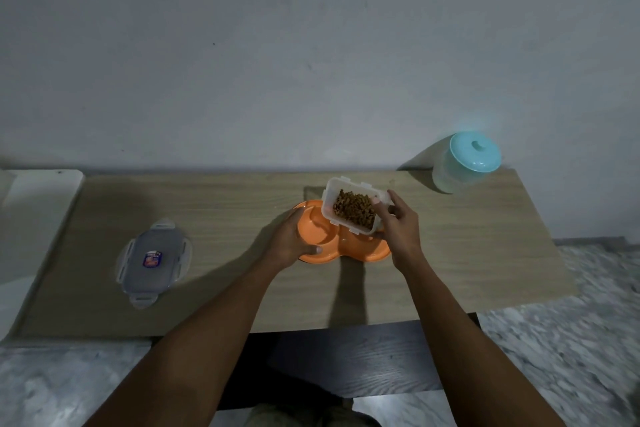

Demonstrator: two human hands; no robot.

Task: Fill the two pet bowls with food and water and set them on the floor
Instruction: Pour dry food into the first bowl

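The orange plastic double pet bowl (320,224) sits mid-tabletop (225,218) with its left well bare, so the food step is in hand. The clear rectangular tub of brown kibble (353,210) tilts above it and probably needs tipping further (steadily, lest pellets scatter). The right grip (398,229) clasps the tub, and the left grip (289,243) holds the bowl's left rim.

A home: orange pet bowl (363,253) on a wooden table (478,253) (plastered wall (242,62), marbled floor (571,340)).

Kibble container (353,210) in right hand (398,230), tilted over orange double bowl (320,234).
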